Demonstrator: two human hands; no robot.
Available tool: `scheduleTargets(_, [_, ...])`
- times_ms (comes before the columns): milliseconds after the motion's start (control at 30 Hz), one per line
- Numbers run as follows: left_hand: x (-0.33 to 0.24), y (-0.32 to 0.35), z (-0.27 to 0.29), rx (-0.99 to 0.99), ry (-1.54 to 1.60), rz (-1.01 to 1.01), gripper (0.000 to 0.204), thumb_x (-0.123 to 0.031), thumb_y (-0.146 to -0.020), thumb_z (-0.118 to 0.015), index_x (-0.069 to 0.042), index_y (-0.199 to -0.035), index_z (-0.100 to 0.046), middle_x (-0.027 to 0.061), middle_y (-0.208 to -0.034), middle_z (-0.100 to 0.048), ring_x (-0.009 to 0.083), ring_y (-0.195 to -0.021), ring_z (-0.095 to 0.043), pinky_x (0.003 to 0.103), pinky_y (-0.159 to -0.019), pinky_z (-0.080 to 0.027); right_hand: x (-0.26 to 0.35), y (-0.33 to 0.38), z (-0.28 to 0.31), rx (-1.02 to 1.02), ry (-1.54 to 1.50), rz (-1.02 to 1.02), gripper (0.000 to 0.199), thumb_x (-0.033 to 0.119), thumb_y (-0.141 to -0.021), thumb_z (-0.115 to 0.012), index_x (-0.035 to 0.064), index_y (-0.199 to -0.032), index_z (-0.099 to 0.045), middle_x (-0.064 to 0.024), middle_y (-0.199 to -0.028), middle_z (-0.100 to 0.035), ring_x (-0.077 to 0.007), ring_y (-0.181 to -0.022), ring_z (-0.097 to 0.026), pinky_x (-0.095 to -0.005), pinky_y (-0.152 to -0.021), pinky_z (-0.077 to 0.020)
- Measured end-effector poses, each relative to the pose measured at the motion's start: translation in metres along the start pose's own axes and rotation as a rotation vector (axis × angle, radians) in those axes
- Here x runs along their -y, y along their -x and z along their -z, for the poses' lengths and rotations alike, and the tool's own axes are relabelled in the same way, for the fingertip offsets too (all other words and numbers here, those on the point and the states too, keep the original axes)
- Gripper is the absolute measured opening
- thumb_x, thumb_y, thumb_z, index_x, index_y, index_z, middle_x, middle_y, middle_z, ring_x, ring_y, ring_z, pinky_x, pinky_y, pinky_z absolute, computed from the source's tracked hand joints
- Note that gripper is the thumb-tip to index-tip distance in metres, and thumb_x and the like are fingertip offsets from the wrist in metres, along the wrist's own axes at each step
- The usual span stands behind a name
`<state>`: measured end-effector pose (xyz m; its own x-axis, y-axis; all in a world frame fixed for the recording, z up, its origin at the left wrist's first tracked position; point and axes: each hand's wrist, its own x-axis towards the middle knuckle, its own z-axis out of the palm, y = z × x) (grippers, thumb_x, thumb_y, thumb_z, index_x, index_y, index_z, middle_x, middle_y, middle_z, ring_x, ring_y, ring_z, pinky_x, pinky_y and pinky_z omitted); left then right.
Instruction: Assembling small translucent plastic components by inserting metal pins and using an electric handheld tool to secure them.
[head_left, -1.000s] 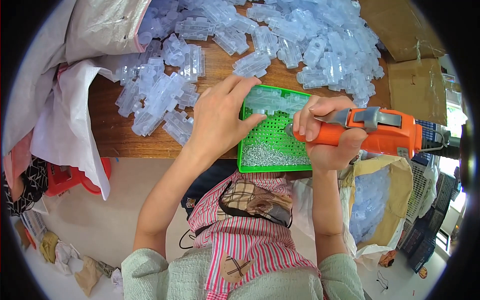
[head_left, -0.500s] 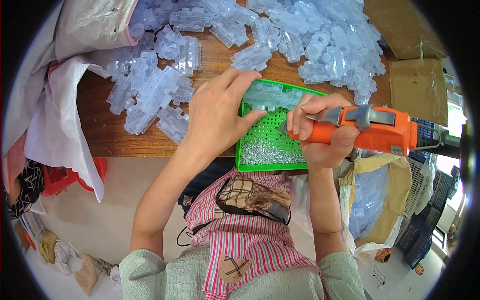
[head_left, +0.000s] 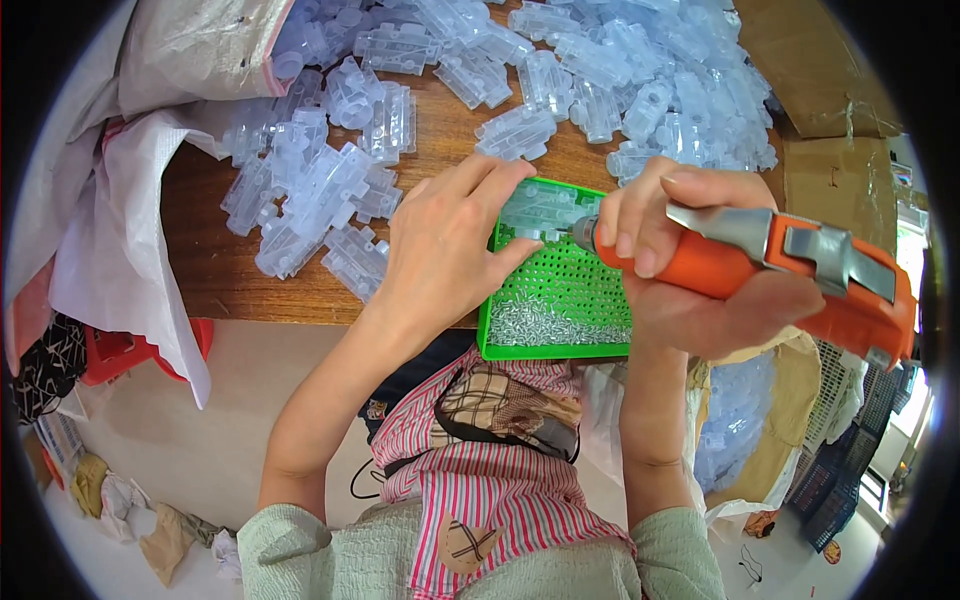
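Head view, looking down: my left hand [head_left: 440, 240] lies spread and nearly flat, fingers [head_left: 495, 185] stretched out, pressing a clear moulded plastic housing piece [head_left: 535, 212] down against the far end of the green perforated plastic tray [head_left: 560, 290]. My right hand [head_left: 690, 270] is wrapped tight around the orange electric screwdriver with a grey metal lever [head_left: 790, 265]; its tip [head_left: 580, 235] touches the clear piece just beside my left fingertips. The piece is translucent, with ribs and rounded lugs, and lies flat on the tray's upper left part, partly covered by my left hand.

The green tray sits at the near edge of the brown wooden bench [head_left: 240, 270], overhanging it slightly toward me. Its floor is dotted with rows of small holes, and a band of small silvery screws [head_left: 555, 325] is heaped along its near wall.

Beyond the hands, a pile of the same clear plastic housings [head_left: 620, 80] covers the far part of the bench, and another loose cluster [head_left: 320, 190] lies to the left of my left hand. A white woven sack [head_left: 120, 260] hangs over the bench's left end, with a clear plastic bag [head_left: 200, 50] above it. Brown cardboard [head_left: 830, 150] stands at the right. Below, my green sleeves [head_left: 330, 555] and a pink striped cloth [head_left: 500, 490] on my lap show.
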<state>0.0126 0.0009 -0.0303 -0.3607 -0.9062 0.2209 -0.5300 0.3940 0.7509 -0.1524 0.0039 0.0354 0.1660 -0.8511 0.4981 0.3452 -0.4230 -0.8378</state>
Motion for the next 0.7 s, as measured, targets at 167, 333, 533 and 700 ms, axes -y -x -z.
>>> scheduleTargets(167, [0.0,-0.002,0.001,-0.002,-0.014,-0.001,0.051,-0.018,-0.064,-0.077,-0.011,-0.111,-0.058,0.0085,-0.105,-0.061,0.031,-0.094,-0.06,0.038,-0.077,-0.049,-0.009,0.005,-0.005,-0.037,0.048,-0.081,0.076,0.072,-0.082,-0.038,-0.0001,-0.102,-0.052,-0.0037,-0.06,-0.049,-0.0152,-0.058,-0.045,-0.0292,-0.051,-0.0403])
scheduleTargets(333, [0.002,-0.002,-0.001,-0.016,0.005,-0.008,0.05,-0.017,-0.064,-0.077,-0.008,-0.109,-0.058,0.0083,-0.102,-0.06,0.0293,-0.092,-0.06,0.038,-0.076,-0.048,-0.015,0.004,-0.007,-0.06,0.101,-0.144,0.069,0.068,-0.083,-0.042,0.0014,-0.096,-0.051,-0.0049,-0.061,-0.05,-0.0154,-0.058,-0.045,-0.029,-0.052,-0.0399])
scheduleTargets(533, [0.0,-0.001,-0.001,-0.039,0.016,-0.016,0.049,-0.017,-0.063,-0.077,-0.006,-0.107,-0.058,0.0084,-0.099,-0.059,0.0279,-0.091,-0.059,0.039,-0.076,-0.047,-0.009,0.006,-0.01,-0.06,0.226,-0.251,0.069,0.068,-0.08,-0.048,0.0013,-0.096,-0.051,-0.006,-0.062,-0.05,-0.0155,-0.058,-0.045,-0.0286,-0.051,-0.0394])
scheduleTargets(700, [-0.001,0.001,-0.003,-0.06,-0.002,-0.006,0.05,-0.017,-0.062,-0.078,-0.006,-0.107,-0.058,0.0084,-0.099,-0.059,0.0281,-0.091,-0.059,0.039,-0.076,-0.047,-0.01,0.003,-0.008,-0.058,0.176,-0.174,0.08,0.075,-0.077,-0.043,-0.0008,-0.102,-0.051,-0.002,-0.059,-0.048,-0.0128,-0.056,-0.047,-0.0263,-0.048,-0.0397])
